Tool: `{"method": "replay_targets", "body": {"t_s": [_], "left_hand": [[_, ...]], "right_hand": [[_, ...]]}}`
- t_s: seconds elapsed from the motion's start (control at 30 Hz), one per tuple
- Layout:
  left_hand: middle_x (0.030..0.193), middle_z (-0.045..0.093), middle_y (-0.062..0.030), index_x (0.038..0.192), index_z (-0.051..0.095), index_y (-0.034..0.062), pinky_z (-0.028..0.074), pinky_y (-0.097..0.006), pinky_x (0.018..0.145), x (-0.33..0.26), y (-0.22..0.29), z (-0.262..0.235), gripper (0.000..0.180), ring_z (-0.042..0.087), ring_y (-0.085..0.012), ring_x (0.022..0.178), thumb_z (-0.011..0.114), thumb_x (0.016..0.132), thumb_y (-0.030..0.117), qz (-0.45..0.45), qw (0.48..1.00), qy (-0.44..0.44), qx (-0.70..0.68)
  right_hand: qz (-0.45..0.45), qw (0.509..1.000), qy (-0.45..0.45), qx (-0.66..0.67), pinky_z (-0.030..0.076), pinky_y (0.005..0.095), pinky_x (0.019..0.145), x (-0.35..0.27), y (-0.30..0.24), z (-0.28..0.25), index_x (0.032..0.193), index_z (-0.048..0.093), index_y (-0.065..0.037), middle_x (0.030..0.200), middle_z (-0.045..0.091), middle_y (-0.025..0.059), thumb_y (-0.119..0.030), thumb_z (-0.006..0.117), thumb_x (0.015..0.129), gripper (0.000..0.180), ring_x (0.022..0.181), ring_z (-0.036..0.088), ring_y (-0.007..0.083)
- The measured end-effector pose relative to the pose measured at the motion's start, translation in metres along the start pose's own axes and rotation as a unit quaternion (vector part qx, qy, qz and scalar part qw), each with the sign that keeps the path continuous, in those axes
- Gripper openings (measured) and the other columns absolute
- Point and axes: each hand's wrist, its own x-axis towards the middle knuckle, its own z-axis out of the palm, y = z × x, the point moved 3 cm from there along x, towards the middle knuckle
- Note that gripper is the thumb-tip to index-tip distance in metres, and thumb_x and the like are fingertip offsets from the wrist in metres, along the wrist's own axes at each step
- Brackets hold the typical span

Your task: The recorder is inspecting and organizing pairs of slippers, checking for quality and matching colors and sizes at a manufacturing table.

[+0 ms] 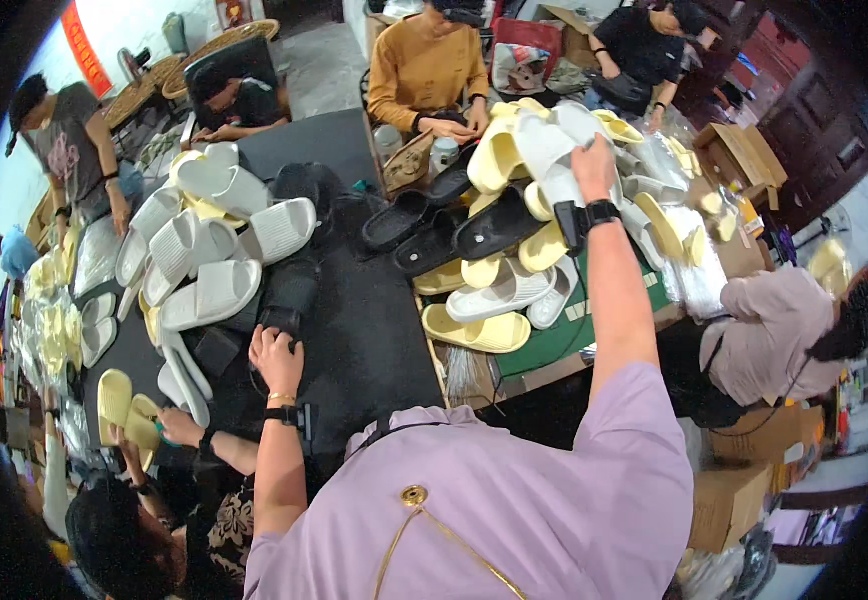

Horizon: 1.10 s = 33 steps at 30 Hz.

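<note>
We look over a busy workroom around a dark table [364, 330], its outer parts bent and lost in the black rim of the lens. At far left, plastic-wrapped yellow slippers [54, 335] blur together, and we cannot count them. Below, a co-worker [114, 535], cut off by the lower edge, handles a yellow slipper pair [116, 402]. Next comes a heap of grey slippers [216, 292], overlapping so that many show only in part. To its right, our left hand [276, 360] has its fingers curled at the near end of a black slipper [292, 292]; dark lies on dark there, and we cannot tell whether it grips or merely rests. The black shapes farther up the table also merge. Past the middle, black slippers [502, 222] lie across yellow and grey ones, and this pile covers much of a green mat [564, 350]. Our right hand [594, 168] is closed on a light grey slipper [546, 150] above the pile, fingertips hidden, while the black wrist device [571, 226] and forearm block things behind them. Farther right are clear plastic bags [696, 270], an open cardboard box [744, 160] and a bent-over co-worker whose hands we cannot see.
</note>
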Motion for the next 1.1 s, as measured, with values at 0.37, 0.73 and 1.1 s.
{"method": "replay_targets", "body": {"t_s": [0.37, 0.73, 1.1], "left_hand": [[0.107, 0.063, -0.0054, 0.080, 0.069, 0.0087, 0.039, -0.047, 0.100, -0.014, 0.015, -0.008, 0.018, 0.050, -0.0314, 0.120, 0.077, 0.065, 0.016, 0.092, 0.990, -0.019, -0.106], [0.107, 0.062, -0.0044, 0.079, 0.070, 0.0086, 0.031, -0.051, 0.107, -0.056, 0.060, -0.027, 0.014, 0.047, -0.0284, 0.124, 0.075, 0.070, 0.017, 0.206, 0.945, -0.161, -0.195], [0.081, 0.063, -0.0012, 0.073, 0.070, 0.0127, 0.030, -0.048, 0.108, -0.048, 0.063, -0.044, 0.020, 0.055, -0.0195, 0.101, 0.076, 0.069, 0.032, 0.219, 0.960, -0.137, -0.110]], "right_hand": [[-0.164, 0.881, -0.334, 0.293, 0.050, 0.0307, 0.075, -0.246, -0.076, 0.052, 0.102, 0.067, 0.002, 0.094, 0.070, 0.0131, -0.014, 0.064, 0.084, 0.024, 0.083, 0.065, 0.0189], [-0.055, 0.794, -0.568, 0.212, 0.047, 0.0397, 0.066, -0.346, -0.052, 0.178, 0.074, 0.064, 0.007, 0.069, 0.064, 0.0200, -0.037, 0.069, 0.080, 0.045, 0.068, 0.065, 0.0297], [-0.112, 0.847, -0.504, 0.126, 0.049, 0.0404, 0.068, -0.310, -0.073, 0.152, 0.077, 0.068, 0.004, 0.073, 0.066, 0.0203, -0.032, 0.069, 0.076, 0.036, 0.071, 0.066, 0.0325]]}}
